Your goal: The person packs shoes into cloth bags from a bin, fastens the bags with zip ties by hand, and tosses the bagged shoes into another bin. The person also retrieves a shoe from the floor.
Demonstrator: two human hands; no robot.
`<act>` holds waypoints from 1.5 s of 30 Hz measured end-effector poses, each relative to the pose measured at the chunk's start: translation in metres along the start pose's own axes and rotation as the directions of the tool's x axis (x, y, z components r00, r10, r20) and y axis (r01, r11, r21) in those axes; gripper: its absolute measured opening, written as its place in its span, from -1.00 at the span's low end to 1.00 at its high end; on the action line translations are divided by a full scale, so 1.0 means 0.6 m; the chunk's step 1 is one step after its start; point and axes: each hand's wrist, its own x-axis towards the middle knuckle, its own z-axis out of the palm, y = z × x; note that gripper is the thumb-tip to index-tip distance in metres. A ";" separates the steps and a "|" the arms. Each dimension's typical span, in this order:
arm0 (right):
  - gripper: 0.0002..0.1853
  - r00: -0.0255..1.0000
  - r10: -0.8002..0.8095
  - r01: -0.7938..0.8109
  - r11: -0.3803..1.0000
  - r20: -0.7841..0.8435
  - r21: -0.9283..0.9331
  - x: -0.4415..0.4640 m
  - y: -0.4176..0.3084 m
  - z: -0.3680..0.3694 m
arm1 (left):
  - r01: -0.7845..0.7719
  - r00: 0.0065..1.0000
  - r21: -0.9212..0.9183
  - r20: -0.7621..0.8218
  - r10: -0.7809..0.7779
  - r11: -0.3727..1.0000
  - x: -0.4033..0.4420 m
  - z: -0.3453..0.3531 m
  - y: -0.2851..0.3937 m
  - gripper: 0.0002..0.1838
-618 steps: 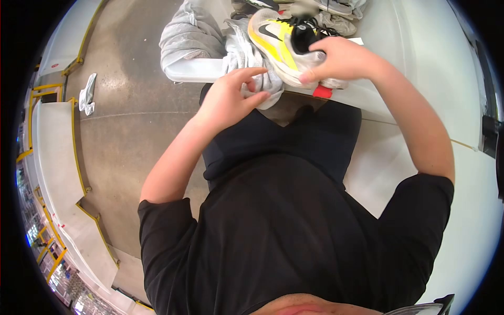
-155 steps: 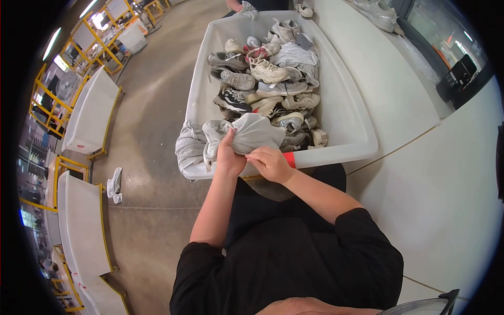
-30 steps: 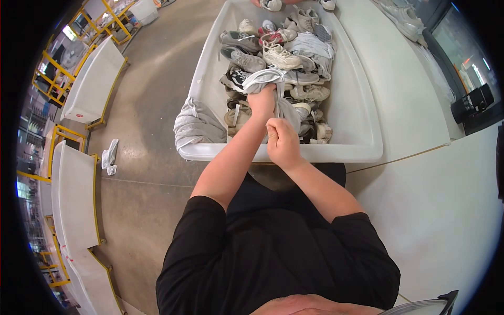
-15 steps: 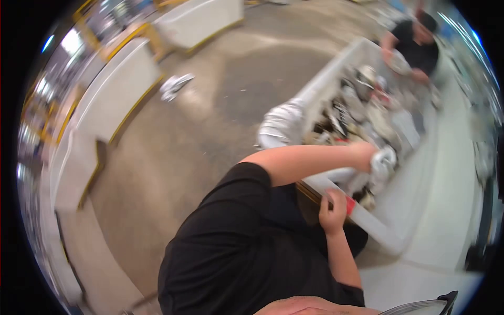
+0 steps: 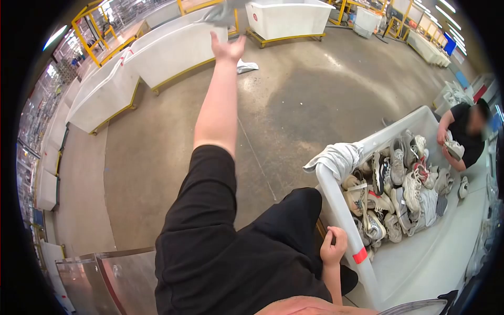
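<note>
My left hand (image 5: pixel 228 50) is stretched far out at the top with its fingers spread. Just beyond its fingertips a blurred light-grey object (image 5: pixel 218 14) is in the air, apart from the hand; its kind is too smeared to tell. My right hand (image 5: pixel 335 245) is by the near side of a large white bin (image 5: pixel 341 207), fingers curled in and nothing showing between them. Many worn shoes (image 5: pixel 412 189) lie heaped in that bin. A whitish cloth (image 5: pixel 338 158) hangs over its corner, and a red tape patch (image 5: pixel 360 255) marks the rim.
Other white bins on yellow wheeled frames (image 5: pixel 178 50) stand along the left and back (image 5: pixel 289 21). A pale item (image 5: pixel 247 66) lies on the concrete floor (image 5: pixel 173 173). At the right, another person (image 5: pixel 467 131) holds a shoe (image 5: pixel 454 147). Metal panels (image 5: pixel 121 278) are at lower left.
My left hand has swung from the shoe bin up and left and let go of the light-coloured object it held. The view has turned left; my right hand stays by the bin rim.
</note>
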 end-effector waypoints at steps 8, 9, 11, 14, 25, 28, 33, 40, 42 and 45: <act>-0.92 0.997 0.067 -0.066 0.997 0.031 -0.046 0.009 0.018 -0.011 | 0.294 0.954 0.586 -0.135 -0.267 0.755 -0.128 -0.275 -0.091 -0.58; -0.92 0.997 0.070 -0.068 0.996 0.029 -0.052 0.014 0.025 -0.016 | 0.347 0.934 0.666 -0.184 -0.305 0.660 -0.163 -0.290 -0.123 -0.60; -0.93 0.999 0.043 -0.044 0.995 -0.019 -0.091 0.025 0.041 -0.028 | 0.442 0.884 0.751 -0.272 -0.381 0.490 -0.233 -0.326 -0.171 -0.65; -0.96 0.991 0.057 -0.080 0.976 -0.118 -0.202 0.039 0.069 -0.074 | 0.448 0.841 0.852 -0.298 -0.452 0.271 -0.327 -0.348 -0.263 -0.66; -0.77 0.735 0.654 -0.678 0.703 -0.180 -0.215 0.016 0.427 -0.244 | 0.054 0.590 0.671 0.576 -0.566 0.739 -0.576 -0.039 -0.428 -0.78; -0.77 0.635 0.772 -0.768 0.627 -0.027 -0.130 0.001 0.447 -0.250 | 0.021 0.306 0.505 0.818 -0.487 0.863 -0.651 0.072 -0.391 -0.66; -0.78 0.582 0.801 -0.808 0.590 0.136 -0.017 0.004 0.458 -0.246 | 0.107 0.210 0.458 0.857 -0.470 0.883 -0.713 0.155 -0.347 -0.73; -0.81 0.552 0.800 -0.809 0.582 0.234 -0.084 0.010 0.451 -0.252 | 0.008 0.291 0.228 0.931 -0.221 0.974 -0.770 0.158 -0.374 -0.91; -0.81 0.542 0.804 -0.814 0.575 0.244 -0.087 0.006 0.447 -0.252 | 0.009 0.305 0.239 0.924 -0.231 0.971 -0.780 0.156 -0.377 -0.91; -0.81 0.535 0.804 -0.815 0.572 0.259 -0.094 0.013 0.445 -0.251 | 0.008 0.327 0.255 0.913 -0.244 0.967 -0.775 0.148 -0.367 -0.92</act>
